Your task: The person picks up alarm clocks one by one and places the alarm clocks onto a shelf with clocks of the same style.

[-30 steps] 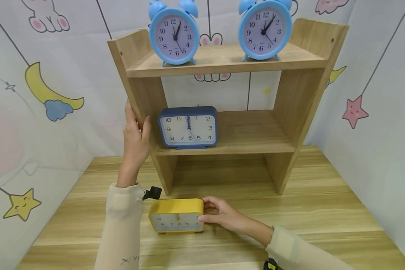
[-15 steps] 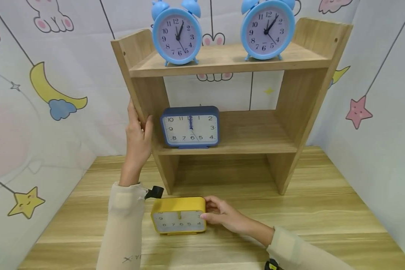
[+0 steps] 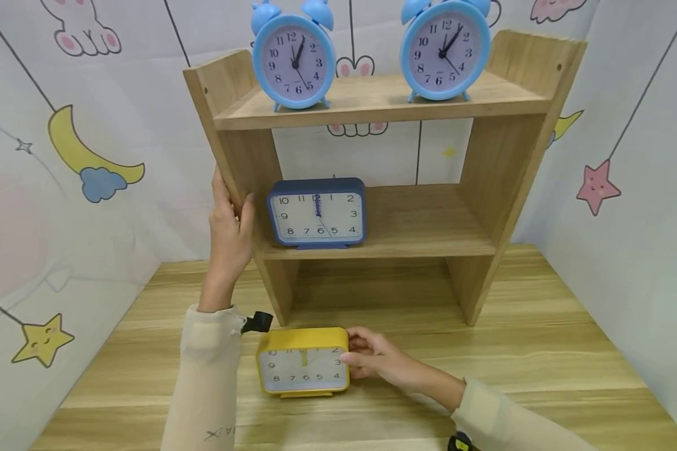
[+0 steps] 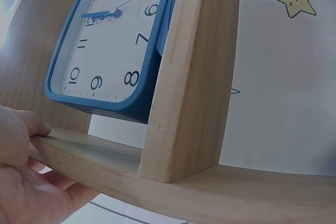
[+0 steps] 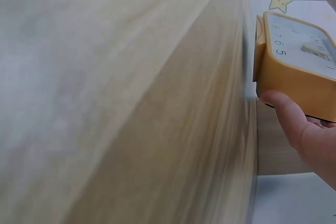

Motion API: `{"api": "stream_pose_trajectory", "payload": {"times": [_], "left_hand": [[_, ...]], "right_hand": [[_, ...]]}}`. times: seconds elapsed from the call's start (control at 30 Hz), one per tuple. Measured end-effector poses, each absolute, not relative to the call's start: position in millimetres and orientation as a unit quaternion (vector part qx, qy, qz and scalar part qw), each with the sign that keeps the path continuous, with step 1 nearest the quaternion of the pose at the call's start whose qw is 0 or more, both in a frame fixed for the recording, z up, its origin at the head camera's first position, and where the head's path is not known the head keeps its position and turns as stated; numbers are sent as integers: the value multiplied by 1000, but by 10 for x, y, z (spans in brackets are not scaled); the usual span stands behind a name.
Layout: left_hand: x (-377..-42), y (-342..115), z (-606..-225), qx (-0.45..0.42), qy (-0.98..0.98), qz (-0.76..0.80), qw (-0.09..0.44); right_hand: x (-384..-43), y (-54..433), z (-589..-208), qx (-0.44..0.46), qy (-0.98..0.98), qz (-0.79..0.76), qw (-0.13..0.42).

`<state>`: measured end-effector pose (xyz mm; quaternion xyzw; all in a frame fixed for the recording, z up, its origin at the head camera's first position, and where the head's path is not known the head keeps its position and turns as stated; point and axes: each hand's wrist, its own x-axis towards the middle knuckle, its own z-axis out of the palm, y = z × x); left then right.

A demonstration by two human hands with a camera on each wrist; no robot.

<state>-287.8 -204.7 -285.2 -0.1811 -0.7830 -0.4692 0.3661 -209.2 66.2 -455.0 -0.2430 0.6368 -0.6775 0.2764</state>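
Note:
My left hand [image 3: 229, 235] grips the left side panel of a wooden shelf [image 3: 375, 250], thumb on the inner side and fingers on the outer; the left wrist view shows the thumb over the panel's edge. On the middle board, close to that panel, stands a blue rectangular clock [image 3: 317, 216]. Low in front of the shelf is a yellow rectangular clock [image 3: 303, 360], face toward me. My right hand [image 3: 380, 360] holds its right end, with the thumb by the front edge and the other fingers partly hidden behind. In the right wrist view the yellow clock [image 5: 294, 90] shows its base.
Two light-blue twin-bell alarm clocks, one on the left [image 3: 294, 62] and one on the right [image 3: 446, 50], stand on the top board. A wood-grain table [image 3: 541, 351] carries the shelf. Patterned white cloth [image 3: 163, 156] hangs behind and at both sides.
The yellow clock has shifted slightly right and its face has tipped up, so its upper numerals now show. My right hand moved with it. My left hand keeps its hold on the shelf.

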Motion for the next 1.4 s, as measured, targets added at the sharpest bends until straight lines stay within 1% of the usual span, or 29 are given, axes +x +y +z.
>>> {"api": "stream_pose_trajectory", "payload": {"times": [0.37,1.0,1.4], "left_hand": [[-2880,-2041,-2850,-180,-782,-472,366],[-2871,-2032,-2840,-179,-779,-472,371],[-2864,-2036,-2842,-178,-782,-474,364]], "right_hand": [[-2094,868,-4495,-265,649,-663,263],[-2116,1125,-4383,-277,654,-656,256],[-2118,1341,-4199,-290,679,-635,227]]}}
